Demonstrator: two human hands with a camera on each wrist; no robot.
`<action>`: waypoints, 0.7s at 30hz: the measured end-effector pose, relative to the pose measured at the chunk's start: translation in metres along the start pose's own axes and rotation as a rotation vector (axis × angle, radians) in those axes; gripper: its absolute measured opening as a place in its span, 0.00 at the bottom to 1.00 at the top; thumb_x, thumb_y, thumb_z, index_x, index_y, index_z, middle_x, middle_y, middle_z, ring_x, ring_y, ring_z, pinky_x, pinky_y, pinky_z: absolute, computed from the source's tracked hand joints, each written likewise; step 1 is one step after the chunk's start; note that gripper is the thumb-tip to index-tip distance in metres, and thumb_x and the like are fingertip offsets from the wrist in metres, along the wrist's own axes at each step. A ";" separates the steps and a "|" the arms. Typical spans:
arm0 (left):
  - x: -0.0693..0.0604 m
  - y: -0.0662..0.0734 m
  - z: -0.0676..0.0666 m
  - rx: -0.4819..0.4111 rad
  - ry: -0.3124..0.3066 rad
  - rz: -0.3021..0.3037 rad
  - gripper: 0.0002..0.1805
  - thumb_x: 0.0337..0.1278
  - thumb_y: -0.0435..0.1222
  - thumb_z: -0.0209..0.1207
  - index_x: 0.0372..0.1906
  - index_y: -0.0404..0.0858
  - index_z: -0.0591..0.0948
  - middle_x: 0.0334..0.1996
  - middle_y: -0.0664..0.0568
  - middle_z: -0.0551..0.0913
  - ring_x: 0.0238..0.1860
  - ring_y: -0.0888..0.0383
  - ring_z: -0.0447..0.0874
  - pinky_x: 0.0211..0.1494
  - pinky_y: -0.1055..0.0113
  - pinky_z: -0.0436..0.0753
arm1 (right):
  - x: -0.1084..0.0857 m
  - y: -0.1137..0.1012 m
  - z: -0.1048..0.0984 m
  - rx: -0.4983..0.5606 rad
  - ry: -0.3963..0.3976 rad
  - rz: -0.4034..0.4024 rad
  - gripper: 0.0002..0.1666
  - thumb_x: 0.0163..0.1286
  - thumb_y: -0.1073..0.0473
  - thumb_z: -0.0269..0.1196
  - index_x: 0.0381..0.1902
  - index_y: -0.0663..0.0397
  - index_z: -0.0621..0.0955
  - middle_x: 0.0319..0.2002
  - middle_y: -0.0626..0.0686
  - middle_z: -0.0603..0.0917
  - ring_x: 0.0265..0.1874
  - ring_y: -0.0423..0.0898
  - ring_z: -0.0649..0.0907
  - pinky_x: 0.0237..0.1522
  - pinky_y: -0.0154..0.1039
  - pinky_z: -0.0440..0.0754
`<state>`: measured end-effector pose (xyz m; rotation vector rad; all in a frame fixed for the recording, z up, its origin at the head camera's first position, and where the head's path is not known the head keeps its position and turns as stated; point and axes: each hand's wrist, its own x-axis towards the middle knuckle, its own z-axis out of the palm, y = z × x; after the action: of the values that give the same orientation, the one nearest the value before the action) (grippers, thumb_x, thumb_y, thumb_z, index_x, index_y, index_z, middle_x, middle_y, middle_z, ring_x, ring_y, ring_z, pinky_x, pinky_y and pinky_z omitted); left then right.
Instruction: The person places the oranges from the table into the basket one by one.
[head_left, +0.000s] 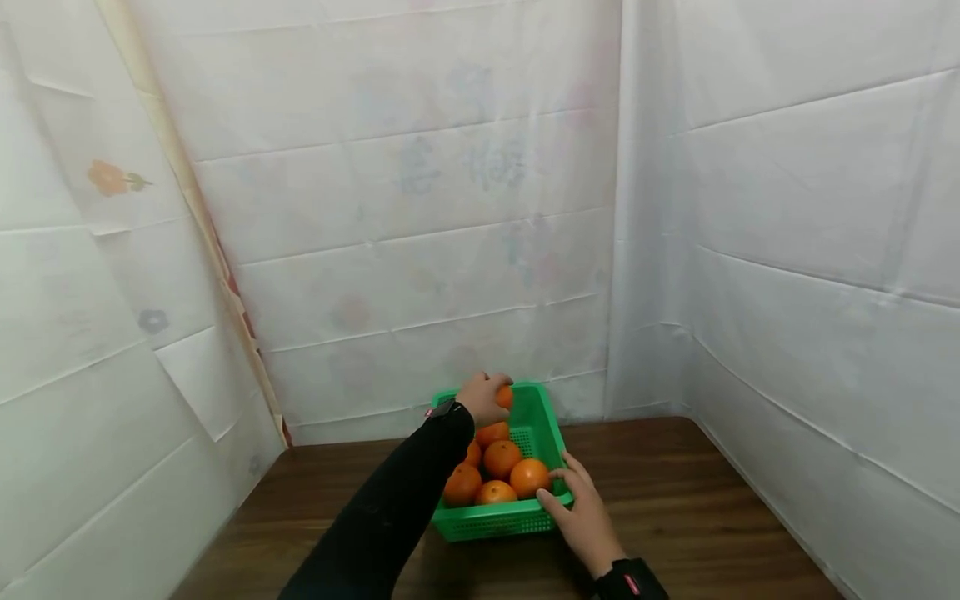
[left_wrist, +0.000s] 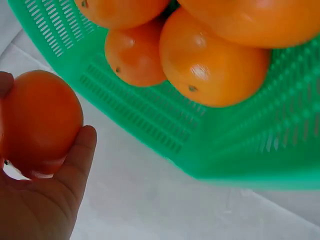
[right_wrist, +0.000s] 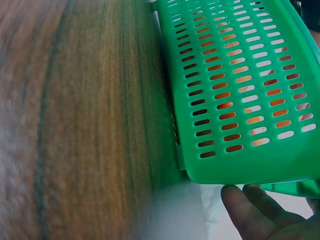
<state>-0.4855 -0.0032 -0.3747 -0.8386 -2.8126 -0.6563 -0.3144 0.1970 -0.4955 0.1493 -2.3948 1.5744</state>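
Note:
A green plastic basket (head_left: 501,518) with slotted walls holds several oranges (head_left: 502,459). My left hand (head_left: 482,397) reaches over to the basket's back end and grips one orange (left_wrist: 44,122) between thumb and fingers. In the left wrist view that orange appears beside the basket rim (left_wrist: 172,162), apart from the other fruit (left_wrist: 212,62). At the near right corner, my right hand (head_left: 583,515) holds the basket, its thumb and fingers spread about the rim. The right wrist view shows its fingertips (right_wrist: 235,196) against the slotted basket wall (right_wrist: 240,90); the rest is partly cut off.
The basket stands on a dark brown wooden table (head_left: 660,500). White cloth (head_left: 420,250) hangs behind the table, and more white cloth (head_left: 817,250) lines the right side. A beige strip (head_left: 202,217) runs down the left cloth's edge.

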 end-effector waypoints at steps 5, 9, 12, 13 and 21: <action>0.011 -0.002 0.023 0.027 0.002 0.004 0.33 0.69 0.40 0.68 0.75 0.43 0.70 0.66 0.36 0.76 0.54 0.44 0.80 0.50 0.53 0.80 | 0.000 0.002 0.000 0.002 -0.009 0.005 0.19 0.78 0.45 0.67 0.58 0.50 0.84 0.84 0.60 0.61 0.80 0.70 0.64 0.73 0.74 0.67; 0.015 0.000 0.037 0.046 -0.018 -0.012 0.34 0.70 0.43 0.70 0.72 0.39 0.67 0.61 0.40 0.80 0.52 0.46 0.82 0.49 0.56 0.81 | -0.001 0.004 0.001 -0.008 -0.009 0.009 0.19 0.78 0.45 0.67 0.57 0.50 0.84 0.83 0.60 0.62 0.80 0.70 0.65 0.72 0.74 0.68; 0.015 0.007 0.037 0.026 -0.043 -0.030 0.34 0.69 0.42 0.71 0.71 0.38 0.67 0.57 0.40 0.81 0.49 0.46 0.82 0.47 0.55 0.81 | 0.000 0.005 0.001 -0.009 -0.007 -0.002 0.20 0.78 0.44 0.67 0.57 0.50 0.84 0.83 0.60 0.63 0.80 0.70 0.65 0.72 0.74 0.69; 0.016 0.010 0.035 0.024 -0.058 -0.037 0.34 0.69 0.41 0.71 0.70 0.38 0.67 0.56 0.40 0.81 0.49 0.46 0.82 0.47 0.54 0.81 | 0.001 0.005 0.001 -0.008 -0.005 -0.005 0.20 0.78 0.44 0.67 0.57 0.50 0.84 0.83 0.60 0.62 0.80 0.70 0.65 0.72 0.74 0.69; 0.023 0.012 0.036 0.124 -0.149 -0.019 0.22 0.74 0.43 0.67 0.64 0.46 0.71 0.56 0.43 0.79 0.45 0.49 0.79 0.46 0.54 0.78 | 0.002 0.004 0.000 -0.012 0.004 -0.017 0.18 0.78 0.45 0.67 0.56 0.49 0.84 0.83 0.60 0.62 0.79 0.71 0.65 0.71 0.74 0.69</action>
<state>-0.4982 0.0330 -0.3973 -0.8727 -2.9601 -0.4325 -0.3173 0.1988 -0.4985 0.1639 -2.3937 1.5508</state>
